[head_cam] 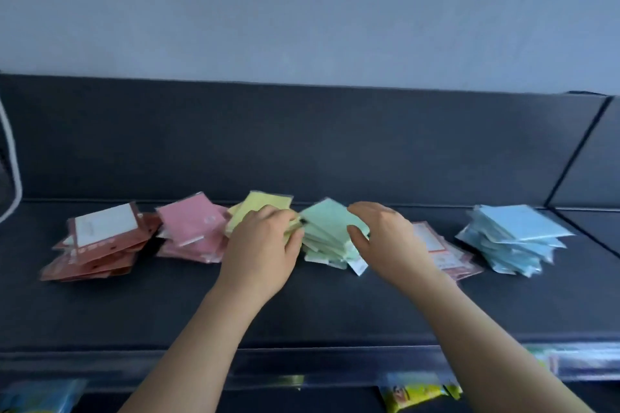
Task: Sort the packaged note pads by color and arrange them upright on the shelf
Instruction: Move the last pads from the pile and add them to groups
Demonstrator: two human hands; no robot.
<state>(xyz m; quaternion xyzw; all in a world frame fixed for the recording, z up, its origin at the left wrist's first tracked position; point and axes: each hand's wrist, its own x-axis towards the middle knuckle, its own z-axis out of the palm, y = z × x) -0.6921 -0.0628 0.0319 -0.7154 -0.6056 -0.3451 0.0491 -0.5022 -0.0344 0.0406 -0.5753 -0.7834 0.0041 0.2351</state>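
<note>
Six piles of packaged note pads are sitting on one shelf (302, 312), one of each kind: one red-brown pile (97, 245), one pink pile (191, 231), one yellow pile (261, 211), one green pile (327, 231), one red-and-white pile (446, 251) and one blue pile (513, 238). The packs within each pile are blurring together; each seems to be holding more than five. Two hands are showing, one left hand (261, 248) and one right hand (389, 241). Below the shelf edge two packets are peeking out, one blue packet (40, 396) and one yellow packet (416, 394). One white cable (13, 171) is hanging at the left.
</note>
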